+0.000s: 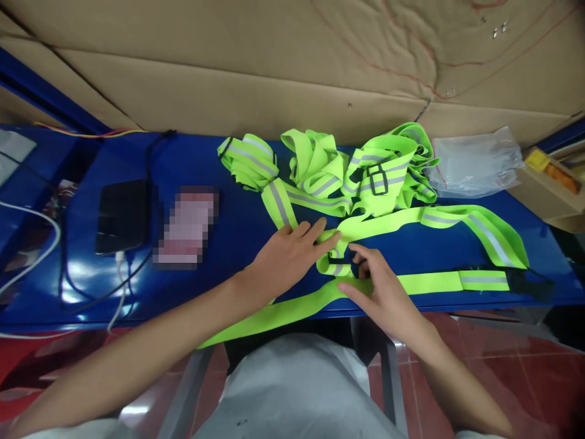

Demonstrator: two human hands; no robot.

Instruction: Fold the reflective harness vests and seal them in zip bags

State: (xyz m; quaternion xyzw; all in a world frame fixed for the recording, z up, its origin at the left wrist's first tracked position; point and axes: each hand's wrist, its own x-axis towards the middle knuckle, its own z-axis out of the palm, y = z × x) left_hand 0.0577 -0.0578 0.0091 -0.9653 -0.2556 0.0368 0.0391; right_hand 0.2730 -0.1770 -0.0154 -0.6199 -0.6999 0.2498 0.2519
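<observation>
A long neon-green reflective strap (429, 283) with grey stripes lies unrolled along the front of the blue table, one end hanging over the edge. My left hand (290, 259) lies palm down with its fingers stretched out, the tips touching a green band. Close to its right, my right hand (381, 286) has thumb and fingers apart, with the thumb at the lower band. Between the two hands are a small loop of strap and a dark buckle (340, 261), partly hidden. Behind them sit green strap bundles: a rolled one (251, 161), a loose one (320, 167) and one with a black buckle (378, 178).
On the left of the blue table (237, 244) are a black device (121, 216) with a white cable and a blurred-out rectangular item (187, 228). A clear plastic bag (475, 161) and an open cardboard box (548, 189) stand at right. Cardboard (205, 85) lines the back.
</observation>
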